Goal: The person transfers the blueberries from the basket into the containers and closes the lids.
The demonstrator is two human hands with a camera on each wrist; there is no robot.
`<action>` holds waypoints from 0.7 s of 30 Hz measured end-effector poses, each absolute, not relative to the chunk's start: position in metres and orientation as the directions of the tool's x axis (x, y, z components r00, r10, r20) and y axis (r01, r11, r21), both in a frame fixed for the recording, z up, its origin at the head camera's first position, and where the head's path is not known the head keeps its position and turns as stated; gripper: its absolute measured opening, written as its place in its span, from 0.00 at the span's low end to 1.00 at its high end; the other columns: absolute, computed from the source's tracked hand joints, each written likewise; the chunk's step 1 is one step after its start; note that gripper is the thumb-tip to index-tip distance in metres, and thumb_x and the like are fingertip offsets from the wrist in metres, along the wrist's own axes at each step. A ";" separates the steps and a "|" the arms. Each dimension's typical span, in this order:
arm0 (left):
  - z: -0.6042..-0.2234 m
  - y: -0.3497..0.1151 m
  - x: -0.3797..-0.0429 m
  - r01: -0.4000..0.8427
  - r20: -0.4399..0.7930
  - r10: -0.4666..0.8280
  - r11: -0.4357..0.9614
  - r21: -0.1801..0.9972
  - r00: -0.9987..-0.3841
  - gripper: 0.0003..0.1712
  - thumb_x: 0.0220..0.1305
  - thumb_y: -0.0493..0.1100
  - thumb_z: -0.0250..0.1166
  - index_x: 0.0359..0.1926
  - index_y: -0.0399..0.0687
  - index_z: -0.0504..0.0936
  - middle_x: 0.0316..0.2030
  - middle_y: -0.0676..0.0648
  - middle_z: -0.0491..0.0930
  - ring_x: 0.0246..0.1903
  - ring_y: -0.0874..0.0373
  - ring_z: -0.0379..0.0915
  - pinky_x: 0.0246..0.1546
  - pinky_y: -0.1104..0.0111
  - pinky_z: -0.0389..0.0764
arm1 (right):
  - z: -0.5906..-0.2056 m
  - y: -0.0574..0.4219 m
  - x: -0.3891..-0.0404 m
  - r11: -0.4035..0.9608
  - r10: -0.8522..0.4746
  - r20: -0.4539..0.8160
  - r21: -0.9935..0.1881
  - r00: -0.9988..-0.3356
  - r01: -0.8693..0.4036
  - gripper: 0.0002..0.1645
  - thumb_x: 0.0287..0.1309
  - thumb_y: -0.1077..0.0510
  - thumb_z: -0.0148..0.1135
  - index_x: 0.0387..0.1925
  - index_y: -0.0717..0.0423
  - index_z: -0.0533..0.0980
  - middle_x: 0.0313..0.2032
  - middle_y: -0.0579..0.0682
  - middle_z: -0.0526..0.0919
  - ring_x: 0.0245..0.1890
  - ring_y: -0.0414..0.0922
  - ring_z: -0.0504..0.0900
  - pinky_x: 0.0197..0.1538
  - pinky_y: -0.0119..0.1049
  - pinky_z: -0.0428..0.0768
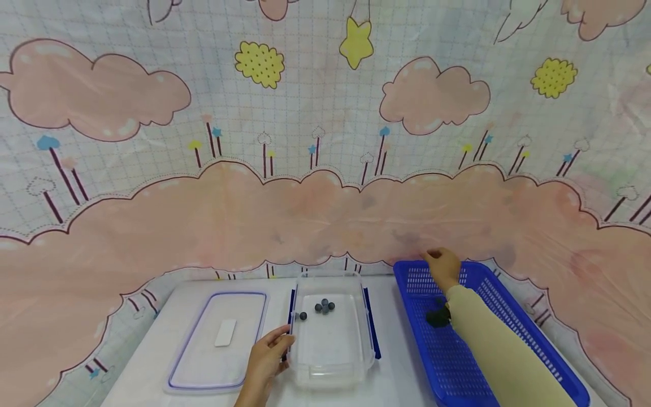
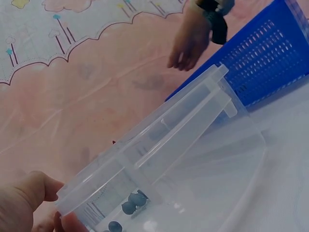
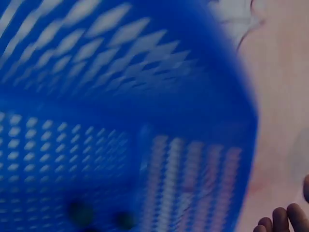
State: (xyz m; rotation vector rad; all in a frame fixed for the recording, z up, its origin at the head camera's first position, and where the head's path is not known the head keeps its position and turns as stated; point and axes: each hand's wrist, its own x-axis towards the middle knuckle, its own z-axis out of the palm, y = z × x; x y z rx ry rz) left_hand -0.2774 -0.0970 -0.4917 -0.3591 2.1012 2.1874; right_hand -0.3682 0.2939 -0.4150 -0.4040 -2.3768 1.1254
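Note:
My left hand grips the left side of a clear plastic box; in the left wrist view its thumb lies over the rim. Several small dark blue balls, like blueberries, sit on the box floor. My right hand hovers by the far rim of a blue perforated basket, fingers loosely bent. Nothing shows between its fingers in the right wrist view. Dark green things lie inside the basket, partly hidden by the sleeve and too blurred to name.
Left of the box, a clear lid with a blue-purple edge lies flat on the white table. A small white rectangular piece is on the lid. Blue side latches flank the box. A patterned cloth hangs behind the table.

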 end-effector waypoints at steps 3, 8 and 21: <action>-0.492 -0.096 -0.278 -0.232 -0.236 -0.098 -0.049 0.971 -0.967 0.26 0.60 0.38 0.67 0.59 0.36 0.78 0.31 0.54 0.76 0.32 0.59 0.68 0.25 0.70 0.76 | -0.429 0.313 -0.360 0.570 0.512 0.234 -0.812 -0.827 0.123 0.25 0.67 0.51 0.59 0.52 0.71 0.76 0.51 0.70 0.78 0.53 0.65 0.74 0.59 0.58 0.71; -0.493 -0.096 -0.280 -0.230 -0.235 -0.097 -0.053 0.972 -0.967 0.26 0.60 0.39 0.67 0.60 0.37 0.77 0.31 0.54 0.77 0.32 0.59 0.68 0.26 0.70 0.76 | -0.450 0.331 -0.353 0.459 0.570 0.128 -0.869 -0.811 0.185 0.32 0.67 0.47 0.59 0.58 0.71 0.72 0.57 0.71 0.74 0.58 0.65 0.71 0.62 0.59 0.70; -0.494 -0.094 -0.279 -0.206 -0.212 -0.098 -0.060 0.977 -0.972 0.26 0.60 0.39 0.67 0.60 0.35 0.77 0.28 0.58 0.76 0.30 0.62 0.67 0.25 0.72 0.75 | -0.492 0.335 -0.340 0.441 0.551 0.049 -0.864 -0.833 0.241 0.30 0.63 0.55 0.62 0.58 0.75 0.71 0.56 0.73 0.74 0.57 0.67 0.71 0.62 0.60 0.68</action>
